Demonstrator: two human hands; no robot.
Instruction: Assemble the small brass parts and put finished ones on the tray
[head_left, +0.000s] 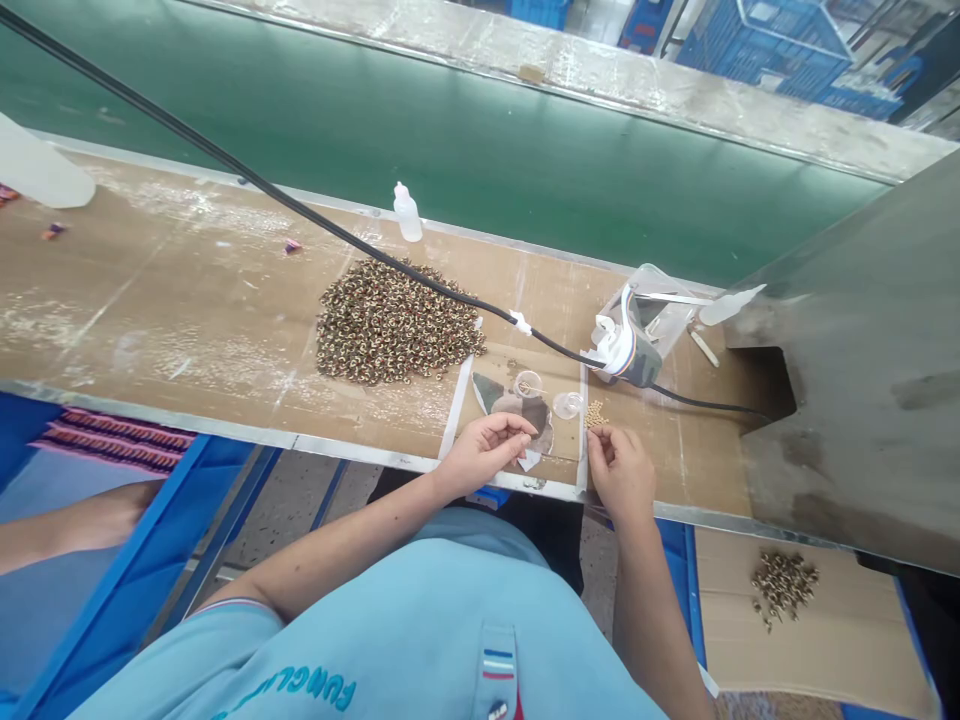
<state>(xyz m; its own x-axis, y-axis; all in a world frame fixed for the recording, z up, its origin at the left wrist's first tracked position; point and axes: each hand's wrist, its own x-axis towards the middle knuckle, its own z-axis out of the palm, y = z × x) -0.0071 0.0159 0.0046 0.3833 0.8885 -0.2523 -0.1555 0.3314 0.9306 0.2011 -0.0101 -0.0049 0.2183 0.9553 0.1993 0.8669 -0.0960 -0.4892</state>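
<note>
My left hand (486, 450) is over the front of the bench, thumb and fingers pinched together; whatever they hold is too small to make out. Beneath and beyond it lies a dark, stained patch of sheet (491, 393) with a small round clear cup (528, 383) on it. My right hand (624, 468) is closed in a pinch at a little heap of tiny tan pieces (595, 414); its fingertips hide what is between them. Between the hands stands a second clear round dish (568, 404). A large pile of small brass-coloured ring-like parts (390, 325) lies to the left.
A black cable (300, 205) crosses above the bench to a clear bin (660, 310). A white squeeze bottle (407, 213) stands at the back, before a green conveyor belt (465, 130). A metal housing (862, 360) bounds the right. At left, another person's arm (82, 525) reaches over a blue crate.
</note>
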